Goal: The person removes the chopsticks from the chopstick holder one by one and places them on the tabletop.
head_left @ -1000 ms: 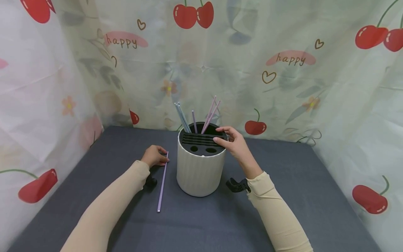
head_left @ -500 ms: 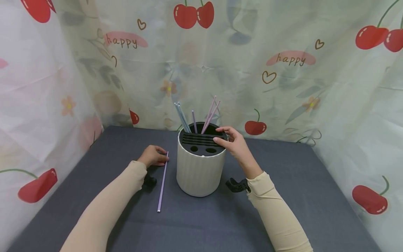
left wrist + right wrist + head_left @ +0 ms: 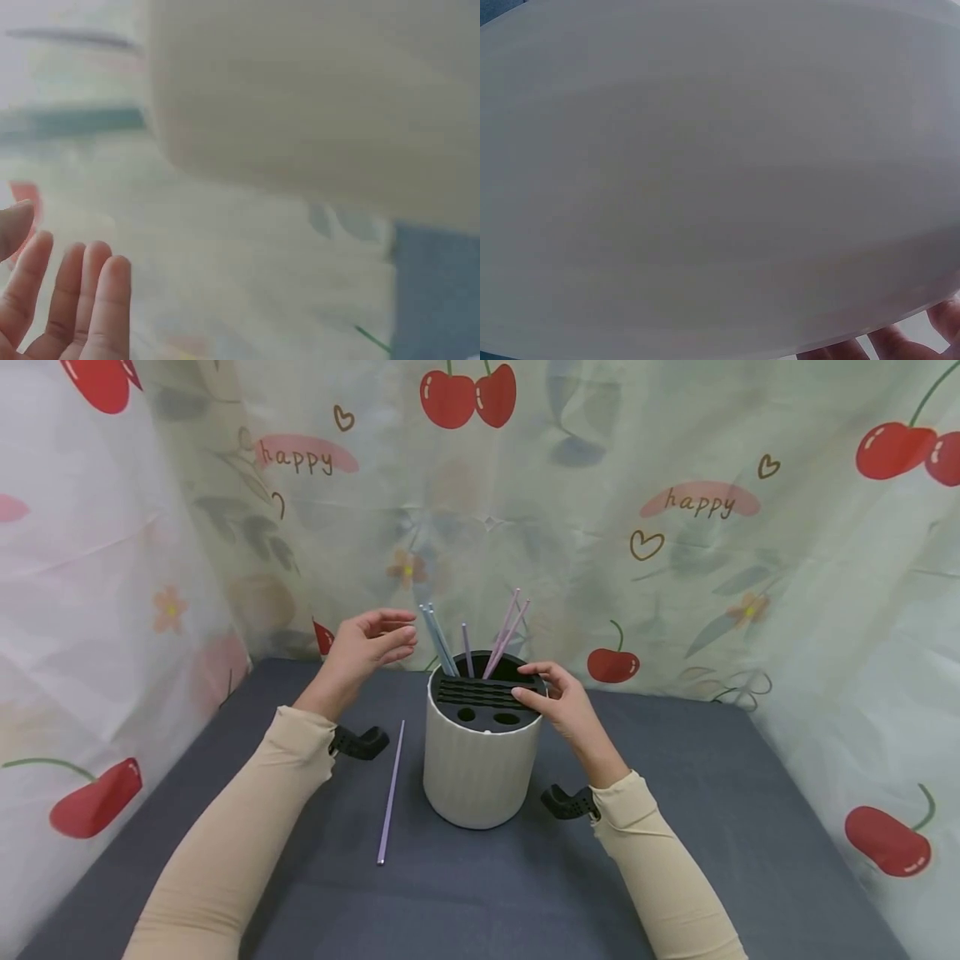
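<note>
Fingers of the left hand (image 3: 367,647) loosely bent, released, nothing in them; left wrist view agrees. Hand is in the air over the left side of the tabletop (image 3: 712,793), just left of the blue sticks' (image 3: 441,643) upper ends, narrow gap visible in head view. Right hand (image 3: 558,693) grips the white holder (image 3: 478,777) at its right rim: thumb on the black insert (image 3: 486,719), other fingers curled over the top toward the rear opening. Right wrist view mostly filled by pale holder wall, fingers at lower right corner.

Holder upright, about midway between the tabletop's left and right edges, its top overlapping the back edge in head view. Insert has narrow slots across the middle, two round holes at front, big opening at rear. In that opening: blue sticks leaning left, one short-showing purple stick (image 3: 468,652) near upright, pink sticks (image 3: 506,639) leaning right.

Loose lilac stick (image 3: 392,793) lies flat left of holder, apart from it, running from toward the back edge to toward the front edge, untouched. Beige sleeves (image 3: 232,827), black wrist mounts (image 3: 362,743). Cherry-print curtain (image 3: 570,560) behind the back edge.
</note>
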The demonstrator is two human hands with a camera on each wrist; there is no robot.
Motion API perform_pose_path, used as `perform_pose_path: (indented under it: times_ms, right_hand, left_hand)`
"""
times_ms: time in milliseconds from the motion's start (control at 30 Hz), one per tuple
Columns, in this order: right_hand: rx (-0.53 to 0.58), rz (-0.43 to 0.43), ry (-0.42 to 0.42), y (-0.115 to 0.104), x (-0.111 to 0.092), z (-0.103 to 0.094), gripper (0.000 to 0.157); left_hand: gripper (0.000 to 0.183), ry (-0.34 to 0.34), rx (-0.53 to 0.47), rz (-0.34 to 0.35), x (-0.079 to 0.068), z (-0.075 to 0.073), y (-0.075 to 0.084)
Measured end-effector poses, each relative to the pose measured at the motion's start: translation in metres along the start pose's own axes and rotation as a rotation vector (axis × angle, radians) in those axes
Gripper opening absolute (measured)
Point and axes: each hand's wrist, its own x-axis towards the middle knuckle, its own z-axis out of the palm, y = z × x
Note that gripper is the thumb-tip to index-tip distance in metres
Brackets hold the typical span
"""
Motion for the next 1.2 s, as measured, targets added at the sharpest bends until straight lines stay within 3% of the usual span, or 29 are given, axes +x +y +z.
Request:
perform_pose_path:
  times_ms: [100,267,567,733,867,967,1033,1133,1200]
  right_hand:
    - [0.006,0.000,-0.001,0.000,0.000,0.000,0.040]
    - [0.009,-0.001,-0.003,-0.001,0.000,0.000,0.041]
    - [0.009,0.002,-0.003,-0.001,0.000,0.001,0.040]
    - [0.005,-0.003,0.002,0.000,-0.001,0.000,0.040]
    - [0.007,-0.006,-0.004,0.001,0.000,0.000,0.040]
    - [-0.001,-0.012,-0.006,0.001,0.000,0.000,0.041]
    - [-0.004,-0.018,-0.007,0.001,0.000,0.000,0.040]
    - [-0.008,-0.019,-0.009,0.002,0.000,0.000,0.040]
    - [-0.009,-0.018,-0.010,0.003,0.000,0.000,0.040]
  left_hand:
    - [0.030,-0.029,-0.019,0.046,-0.004,0.009,0.010]
    - [0.019,-0.071,0.012,0.069,-0.006,0.018,0.007]
    - [0.012,-0.064,0.000,0.102,-0.007,0.025,-0.005]
    - [0.011,-0.045,-0.048,0.177,-0.007,0.028,0.003]
    - [0.014,0.026,-0.132,0.344,-0.002,0.026,0.030]
    - [0.019,0.090,-0.199,0.478,0.002,0.021,0.063]
    - [0.024,0.140,-0.246,0.531,0.006,0.015,0.086]
    - [0.034,0.209,-0.293,0.538,0.011,0.002,0.115]
    - [0.038,0.232,-0.284,0.489,0.014,-0.008,0.123]
